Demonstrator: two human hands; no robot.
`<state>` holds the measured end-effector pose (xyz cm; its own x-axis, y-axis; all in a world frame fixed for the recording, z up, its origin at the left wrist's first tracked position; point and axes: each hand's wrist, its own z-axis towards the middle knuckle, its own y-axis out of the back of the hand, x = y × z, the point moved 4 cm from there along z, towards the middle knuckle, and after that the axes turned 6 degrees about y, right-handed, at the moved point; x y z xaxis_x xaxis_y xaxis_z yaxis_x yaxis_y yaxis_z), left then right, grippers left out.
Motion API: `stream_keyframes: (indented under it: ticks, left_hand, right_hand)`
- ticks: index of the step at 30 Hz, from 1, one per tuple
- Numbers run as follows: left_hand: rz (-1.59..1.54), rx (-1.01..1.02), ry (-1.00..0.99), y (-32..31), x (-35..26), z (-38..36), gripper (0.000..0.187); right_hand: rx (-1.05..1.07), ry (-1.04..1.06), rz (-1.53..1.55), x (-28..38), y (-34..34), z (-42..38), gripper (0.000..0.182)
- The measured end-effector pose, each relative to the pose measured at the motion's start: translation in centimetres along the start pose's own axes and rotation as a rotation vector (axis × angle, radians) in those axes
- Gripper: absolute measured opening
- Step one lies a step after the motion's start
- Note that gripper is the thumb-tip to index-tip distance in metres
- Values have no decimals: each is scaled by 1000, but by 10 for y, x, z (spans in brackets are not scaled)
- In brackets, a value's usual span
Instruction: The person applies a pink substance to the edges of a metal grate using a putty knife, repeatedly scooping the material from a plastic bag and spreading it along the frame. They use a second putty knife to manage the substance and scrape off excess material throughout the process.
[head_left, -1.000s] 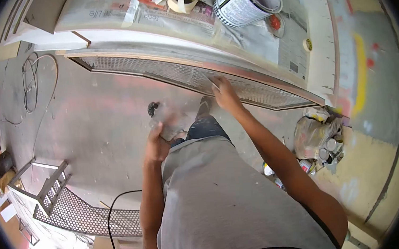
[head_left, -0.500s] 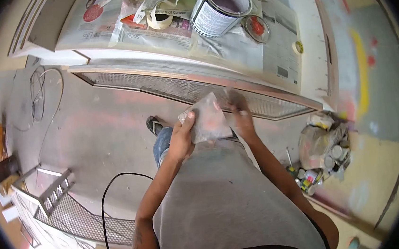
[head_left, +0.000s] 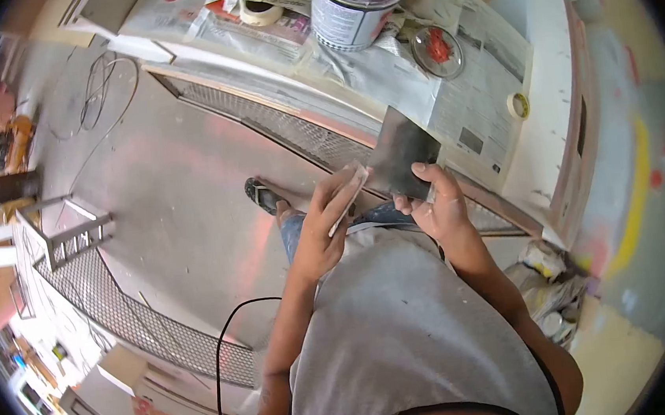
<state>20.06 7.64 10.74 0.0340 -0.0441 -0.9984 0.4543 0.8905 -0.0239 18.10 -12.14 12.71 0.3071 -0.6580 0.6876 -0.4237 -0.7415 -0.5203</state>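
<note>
My left hand is closed around a pale, thin square plate, which is turned nearly edge-on. In my right hand is a dark grey, flat filler spreader, gripped between thumb and fingers with its broad face showing. The two plates are close together in front of my waist, the spreader overlapping the edge of the bench from this view. Whitish residue marks the fingers of my right hand.
Newspaper covers the bench ahead, bearing a large open can, a round clear lid with red paste and tape rolls. A mesh panel runs along the bench front. A black cable hangs at left; bags lie right.
The pale plate has turned from face-up to nearly edge-on. My right hand, blurred before, now shows the dark spreader clearly. The view has swung, and the bench appears more tilted.
</note>
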Motion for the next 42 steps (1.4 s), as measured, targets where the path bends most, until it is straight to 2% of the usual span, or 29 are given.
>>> stream_keyframes:
  ticks: [2,3,5,7,10,12,14,15,17,20,21,23,24,27,33,36,42]
  left_hand:
    - [397,-13,-39,-2,10,-14,67]
    - [408,-42,-39,-2,22,-26,67]
    - [398,-91,138,-3,39,-45,62]
    - [291,-200,162,-5,54,-63,59]
    - [199,-324,278,-9,86,-89,58]
    - [148,-365,324,-16,96,-101,59]
    - [99,-394,366,-22,107,-111,60]
    - [83,-409,396,-26,114,-117,61]
    - [51,-430,429,-31,127,-128,62]
    - [-30,-509,507,-38,144,-151,56]
    - [-48,-515,517,-38,151,-159,56]
    - [-25,-541,570,-37,162,-176,64]
    - [-37,-573,576,-36,165,-181,62]
    - [-99,-601,600,-36,178,-197,54]
    - [-160,-673,591,-36,183,-193,56]
    - [-180,-659,581,-39,184,-190,56]
    - [-254,-695,605,-47,194,-204,59]
  right_hand:
    - [48,-72,40,9,9,2,28]
    - [75,-83,30,10,11,6,28]
    - [182,-41,-126,11,12,14,30]
    - [268,-58,-199,-11,32,39,28]
    - [420,86,-759,-57,68,105,23]
    - [415,215,-1079,-100,95,161,25]
    - [640,558,-1347,-115,66,194,32]
    - [653,539,-1365,-123,61,211,32]
    - [811,758,-1762,-141,46,235,46]
    - [778,757,-1984,-166,36,266,55]
    - [792,740,-1996,-171,34,274,55]
    - [831,882,-2097,-180,31,285,48]
    - [812,885,-2118,-183,30,289,48]
    - [808,826,-2142,-186,34,293,48]
    - [814,698,-2204,-170,39,283,49]
    - [844,705,-2067,-171,23,287,50]
    - [811,737,-2185,-188,28,315,49]
